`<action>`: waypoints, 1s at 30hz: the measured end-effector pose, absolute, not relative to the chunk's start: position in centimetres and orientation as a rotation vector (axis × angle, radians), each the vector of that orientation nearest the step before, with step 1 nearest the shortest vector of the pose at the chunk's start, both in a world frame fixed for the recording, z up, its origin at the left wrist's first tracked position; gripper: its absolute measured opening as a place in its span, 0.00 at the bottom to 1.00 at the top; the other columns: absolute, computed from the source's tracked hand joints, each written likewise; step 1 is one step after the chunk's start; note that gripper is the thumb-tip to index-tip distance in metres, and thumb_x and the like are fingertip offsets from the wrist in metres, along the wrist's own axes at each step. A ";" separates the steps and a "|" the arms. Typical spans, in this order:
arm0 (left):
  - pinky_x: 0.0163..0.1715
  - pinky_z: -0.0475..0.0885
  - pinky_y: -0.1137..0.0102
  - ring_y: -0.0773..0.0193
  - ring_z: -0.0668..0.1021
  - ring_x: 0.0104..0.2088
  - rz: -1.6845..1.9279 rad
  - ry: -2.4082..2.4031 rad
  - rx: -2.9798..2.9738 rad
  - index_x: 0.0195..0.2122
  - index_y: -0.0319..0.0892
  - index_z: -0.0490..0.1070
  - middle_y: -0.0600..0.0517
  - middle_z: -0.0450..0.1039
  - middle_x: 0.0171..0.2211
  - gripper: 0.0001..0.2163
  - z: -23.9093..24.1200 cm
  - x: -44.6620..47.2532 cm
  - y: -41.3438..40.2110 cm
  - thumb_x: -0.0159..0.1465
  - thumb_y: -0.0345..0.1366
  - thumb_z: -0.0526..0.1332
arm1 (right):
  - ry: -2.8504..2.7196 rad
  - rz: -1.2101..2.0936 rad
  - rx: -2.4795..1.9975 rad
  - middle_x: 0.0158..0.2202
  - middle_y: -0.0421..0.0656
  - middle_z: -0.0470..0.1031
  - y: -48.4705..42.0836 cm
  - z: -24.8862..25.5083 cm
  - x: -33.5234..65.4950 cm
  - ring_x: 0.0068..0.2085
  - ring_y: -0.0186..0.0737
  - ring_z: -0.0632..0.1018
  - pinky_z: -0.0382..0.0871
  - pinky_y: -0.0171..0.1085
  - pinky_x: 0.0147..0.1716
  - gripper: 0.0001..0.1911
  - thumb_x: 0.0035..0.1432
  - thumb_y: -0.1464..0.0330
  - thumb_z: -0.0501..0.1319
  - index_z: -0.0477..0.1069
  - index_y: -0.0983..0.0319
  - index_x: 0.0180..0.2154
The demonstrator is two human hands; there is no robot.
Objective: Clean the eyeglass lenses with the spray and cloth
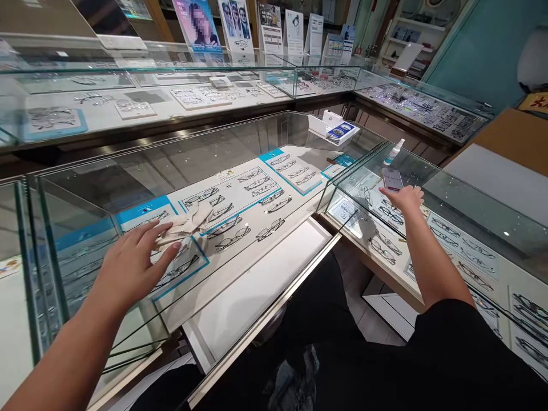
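Observation:
My left hand is over the glass counter top, fingers stretched forward onto the near edge of a crumpled beige cloth. The thumb stands apart from those fingers, and I see no grip on the cloth. Over the right-hand glass counter, my right hand is spread, its thumb pointing left along the lower end of a phone with a lit screen. Whether the palm touches the glass is hidden. Just beyond the phone stands a small white spray bottle. Rows of eyeglasses lie under the glass.
A white drawer is pulled out before my body. An open white box with a blue panel sits at the counter's far corner. Another glass showcase runs along the back, with display cards standing on it. A brown box is at right.

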State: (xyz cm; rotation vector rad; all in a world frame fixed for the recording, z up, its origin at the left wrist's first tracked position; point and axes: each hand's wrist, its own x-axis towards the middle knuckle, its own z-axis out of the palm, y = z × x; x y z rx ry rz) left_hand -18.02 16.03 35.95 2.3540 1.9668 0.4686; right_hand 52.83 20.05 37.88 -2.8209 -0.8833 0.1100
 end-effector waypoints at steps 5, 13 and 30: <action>0.73 0.62 0.41 0.38 0.69 0.73 0.488 1.959 2.357 0.70 0.33 0.70 0.32 0.68 0.72 0.42 36.0 -17.9 15.8 0.74 0.64 0.41 | -0.775 0.136 -2.713 0.70 0.74 0.62 21.8 37.9 53.5 0.72 0.71 0.65 0.64 0.59 0.70 0.57 0.55 0.39 0.72 0.63 0.73 0.69; 0.73 0.61 0.40 0.35 0.68 0.73 0.484 1.955 2.331 0.71 0.31 0.70 0.30 0.68 0.72 0.44 36.5 -17.5 15.6 0.74 0.64 0.40 | -0.746 0.196 -2.685 0.70 0.72 0.61 22.0 37.9 55.8 0.72 0.68 0.66 0.64 0.56 0.69 0.53 0.57 0.44 0.71 0.63 0.72 0.70; 0.74 0.60 0.53 0.49 0.66 0.76 0.329 2.084 2.264 0.73 0.45 0.65 0.46 0.64 0.76 0.35 36.9 -17.1 15.4 0.76 0.59 0.38 | -1.004 0.283 -2.611 0.63 0.60 0.71 22.6 38.2 61.3 0.64 0.64 0.74 0.71 0.55 0.63 0.40 0.50 0.47 0.74 0.70 0.60 0.58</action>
